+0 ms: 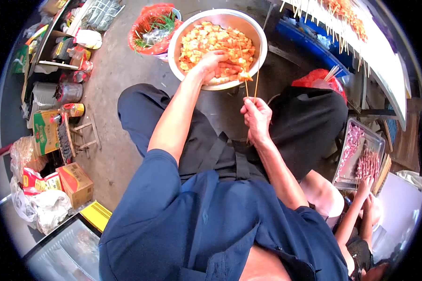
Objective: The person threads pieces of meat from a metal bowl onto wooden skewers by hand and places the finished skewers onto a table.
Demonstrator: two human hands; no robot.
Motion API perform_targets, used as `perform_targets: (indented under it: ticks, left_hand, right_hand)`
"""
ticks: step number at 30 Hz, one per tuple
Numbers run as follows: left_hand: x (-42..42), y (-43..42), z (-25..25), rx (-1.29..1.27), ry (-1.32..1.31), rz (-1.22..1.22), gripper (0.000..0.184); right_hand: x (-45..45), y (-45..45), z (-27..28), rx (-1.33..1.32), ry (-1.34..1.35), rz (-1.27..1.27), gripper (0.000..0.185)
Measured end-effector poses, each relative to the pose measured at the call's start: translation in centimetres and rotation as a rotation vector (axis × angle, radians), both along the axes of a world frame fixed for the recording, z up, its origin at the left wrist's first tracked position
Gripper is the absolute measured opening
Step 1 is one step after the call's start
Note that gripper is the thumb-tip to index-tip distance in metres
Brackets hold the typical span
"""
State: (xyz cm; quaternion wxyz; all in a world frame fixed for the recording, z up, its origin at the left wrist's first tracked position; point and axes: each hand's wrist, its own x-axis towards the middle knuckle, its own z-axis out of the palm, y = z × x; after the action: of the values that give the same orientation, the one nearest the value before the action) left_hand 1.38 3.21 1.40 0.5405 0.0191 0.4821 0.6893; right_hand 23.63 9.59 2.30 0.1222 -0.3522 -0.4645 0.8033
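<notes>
A steel bowl (263, 44) full of orange-coated meat chunks (206, 40) stands in front of me. My left hand (215, 66) is inside it over the chunks, palm partly showing, with thumb and fingers apart. Its fingertips are close to a coated chunk (244, 75) on a thin skewer. My right hand (257, 117) lies just below the bowl's near rim, its fingers closed around thin wooden skewers (257, 79). Two skewer shafts rise from this hand towards the bowl. Some fingertips of my left hand blend into the orange meat.
A red-bagged bucket (150, 28) with greens stands left of the bowl. At upper right, filled skewers (347, 21) lie on a white table (384, 56). Another person's hand (365, 185) is at a metal tray (344, 175) of meat skewers. Boxes (75, 183) and bottles line the left.
</notes>
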Motion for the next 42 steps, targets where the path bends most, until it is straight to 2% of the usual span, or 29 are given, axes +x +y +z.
perform_targets:
  ticks: [1,6,9,11,13,16,19,23,25,29,31,34,37,40,42]
  left_hand:
    - [0.0,-0.3,0.5,-0.035,-0.088,0.015,0.027]
    - [-1.2,-0.2,-0.8,0.208,0.003,0.216,0.028]
    - [-0.8,-0.3,0.2,0.210,0.050,0.330,0.030]
    - [-2.2,-0.2,-1.8,0.294,0.006,0.290,0.032]
    - [-2.9,-0.3,-3.1,0.375,-0.024,0.446,0.033]
    - [-2.3,-0.4,-1.6,0.443,-0.056,0.514,0.033]
    - [-1.7,-0.3,-0.1,0.437,0.059,0.477,0.030]
    - [-1.8,-0.4,0.2,0.417,0.030,0.527,0.030]
    - [-2.5,-0.4,-0.6,0.491,0.051,0.522,0.031]
    - [-1.6,-0.4,0.9,0.445,0.080,0.567,0.033]
    - [-1.1,-0.7,1.9,0.417,0.140,0.513,0.035]
    - [-3.4,-0.6,-1.8,0.401,0.242,0.623,0.039]
    - [-1.4,-0.4,2.0,0.386,0.281,0.544,0.034]
    - [-1.6,-0.6,1.6,0.324,0.326,0.481,0.042]
    - [-2.0,-0.5,1.0,0.316,0.324,0.484,0.041]
  right_hand:
    - [0.0,-0.1,0.0,0.003,0.009,0.009,0.014]
    - [0.0,-0.6,-0.4,0.035,-0.028,0.082,0.013]
    - [-0.1,-1.0,-0.4,0.049,-0.041,0.123,0.013]
    - [-0.1,-1.0,-0.4,0.054,-0.054,0.134,0.012]
    - [0.0,-1.0,-0.3,0.045,-0.041,0.140,0.012]
    - [0.0,-1.0,-0.3,0.042,-0.040,0.143,0.012]
    - [0.0,-1.0,-0.3,0.040,-0.048,0.145,0.012]
    - [0.0,-1.1,-0.6,0.056,-0.039,0.150,0.012]
    - [0.0,-1.1,-0.8,0.102,-0.041,0.157,0.012]
    - [-0.1,-1.1,-0.4,0.098,-0.063,0.158,0.012]
    - [0.0,-1.1,-0.1,0.092,-0.064,0.156,0.012]
    - [0.0,-1.1,-0.3,0.108,-0.077,0.155,0.012]
    - [0.1,-1.0,-0.3,0.104,-0.063,0.154,0.013]
    - [0.1,-1.1,-0.2,0.101,-0.065,0.148,0.013]
    - [0.1,-1.2,-0.7,0.112,-0.053,0.142,0.012]
